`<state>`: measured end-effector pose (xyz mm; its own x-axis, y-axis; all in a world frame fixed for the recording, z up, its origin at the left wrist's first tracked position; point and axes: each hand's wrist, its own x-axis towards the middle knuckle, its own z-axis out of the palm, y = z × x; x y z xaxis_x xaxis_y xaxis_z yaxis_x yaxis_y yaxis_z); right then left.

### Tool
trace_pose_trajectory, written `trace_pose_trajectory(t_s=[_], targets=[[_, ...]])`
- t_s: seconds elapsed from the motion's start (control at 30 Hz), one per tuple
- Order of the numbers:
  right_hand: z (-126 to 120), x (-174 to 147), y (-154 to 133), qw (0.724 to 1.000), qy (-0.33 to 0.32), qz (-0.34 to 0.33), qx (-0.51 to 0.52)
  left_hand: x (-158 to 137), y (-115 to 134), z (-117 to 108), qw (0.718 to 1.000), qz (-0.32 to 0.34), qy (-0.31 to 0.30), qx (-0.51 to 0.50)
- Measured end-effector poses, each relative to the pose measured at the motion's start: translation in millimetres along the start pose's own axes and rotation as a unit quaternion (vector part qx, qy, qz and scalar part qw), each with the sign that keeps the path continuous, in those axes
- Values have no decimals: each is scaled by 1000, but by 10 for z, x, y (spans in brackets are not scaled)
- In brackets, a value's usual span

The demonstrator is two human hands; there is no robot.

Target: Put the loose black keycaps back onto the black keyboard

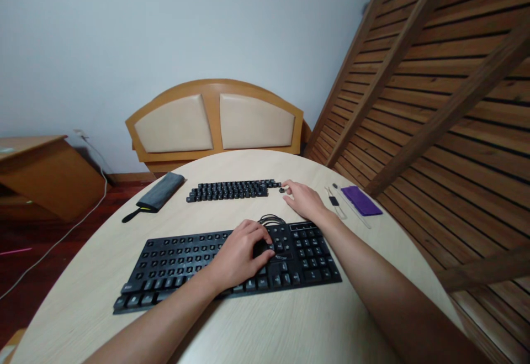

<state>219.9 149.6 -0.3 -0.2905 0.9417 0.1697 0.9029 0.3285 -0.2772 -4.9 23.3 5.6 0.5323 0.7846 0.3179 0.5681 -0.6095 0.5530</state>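
A black keyboard lies slightly slanted on the table; many upper-left key positions show bare sockets, while the lower rows and number pad have keycaps. My left hand rests on its middle-right part, thumb and index finger curved and apart, with nothing visible held between them. Beyond the keyboard, several loose black keycaps are lined up in rows. My right hand reaches to the right end of these rows, fingers apart. A small dark keycap lies by its fingertips; whether they touch it I cannot tell.
A grey pouch with a black strap lies at the table's left. Right of my right hand are a wire puller tool, a thin brush and a purple cloth. A coiled cable sits behind the keyboard on the round table.
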Motion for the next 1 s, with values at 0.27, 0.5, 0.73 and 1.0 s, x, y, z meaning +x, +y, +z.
trace_pose_trajectory(t_s=[0.27,0.5,0.73,1.0], targets=[[-31,-4,-15,1000,-15,-11,-13,-4,-5,7,1000,0,0,-1],[-146,3,6,997,-69,-17,-19,-4,0,-2,1000,2,-2,-1],[-481,-84,-84,990,-131,-55,-7,3,0,-1,1000,2,-3,-1],[-924,-285,-389,959,-216,-148,107,-2,0,2,1000,4,-3,1]])
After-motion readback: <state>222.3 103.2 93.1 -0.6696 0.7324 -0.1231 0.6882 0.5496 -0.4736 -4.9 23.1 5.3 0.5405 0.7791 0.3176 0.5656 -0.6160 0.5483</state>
